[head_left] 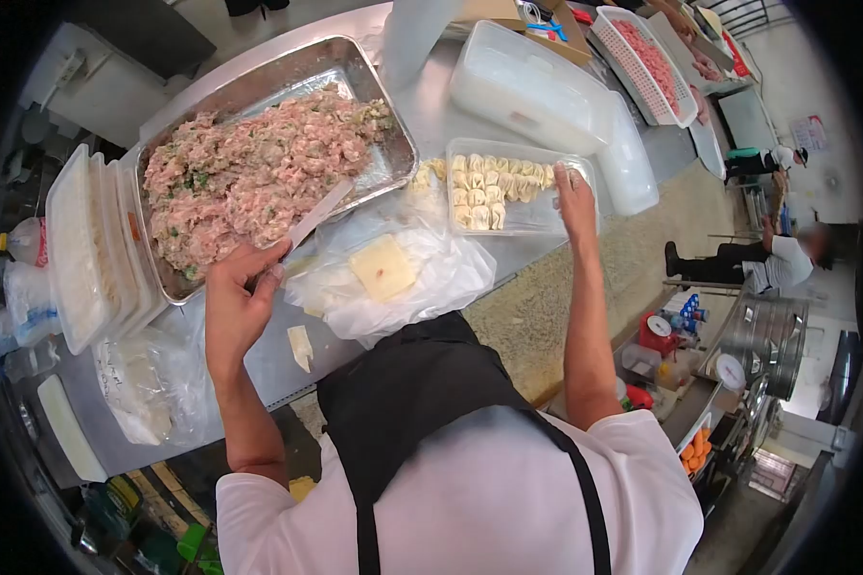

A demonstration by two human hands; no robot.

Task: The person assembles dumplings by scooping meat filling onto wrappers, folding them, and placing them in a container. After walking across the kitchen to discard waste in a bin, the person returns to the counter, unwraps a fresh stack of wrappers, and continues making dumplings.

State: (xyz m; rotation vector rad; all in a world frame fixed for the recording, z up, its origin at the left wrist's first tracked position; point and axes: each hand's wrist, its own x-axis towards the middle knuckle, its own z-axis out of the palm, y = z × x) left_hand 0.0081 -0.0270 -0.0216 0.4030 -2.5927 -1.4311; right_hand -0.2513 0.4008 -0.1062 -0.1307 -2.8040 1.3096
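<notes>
My left hand (243,305) is closed around the handle of a flat, pale spatula (318,213), whose blade lies over the near edge of a metal tray (393,129). Minced meat with green bits (259,172) fills much of that tray. Over a clear plastic box (523,225) with rows of folded wontons (478,192), my right hand (575,203) pinches a wonton (549,175) at the end of the top row. A stack of square wrappers (382,266) sits on a crumpled plastic bag (451,268) between my hands, with a dark speck on the top one.
Lidded plastic boxes (532,86) stand beyond the wonton box. More boxes (81,249) lean left of the tray, near a bagged packet (139,388). A wrapper scrap (300,347) lies near the table edge. A basket of meat (642,67) is far right; another person (758,264) stands farther off.
</notes>
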